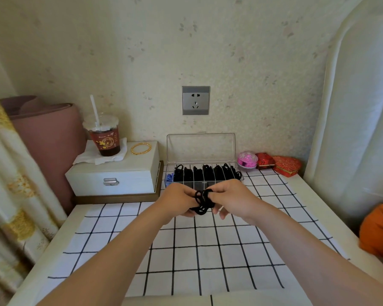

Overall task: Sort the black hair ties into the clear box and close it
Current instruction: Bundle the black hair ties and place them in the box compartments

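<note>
Black hair ties (pixel 202 200) bunched in tangled loops, pinched between left hand (pixel 179 200) and right hand (pixel 231 200), open clear box (pixel 200 151) behind

Landmark: clear box (pixel 202 173), lid (pixel 200 147) upright against the wall, blocking any reach from behind. Approach from above and from the front edge open, apart from both hands: left hand (pixel 179 200) and right hand (pixel 232 199) hover just in front of the box, bunching hair ties (pixel 202 202) between them. Left of box: white jewellery case (pixel 113 173) close by, topped with drink cup (pixel 104 138) and gold bangle (pixel 141 148); tight gap there, blue clips (pixel 169 178) wedged in it. Right of box: pink round case (pixel 247 159), small red box (pixel 265 160), red heart box (pixel 287 165) in a row near the back corner. Checked cloth (pixel 186 250) in front of box bare under the forearms; wide clear lane. Orange object (pixel 378 230) at far right edge.
</note>
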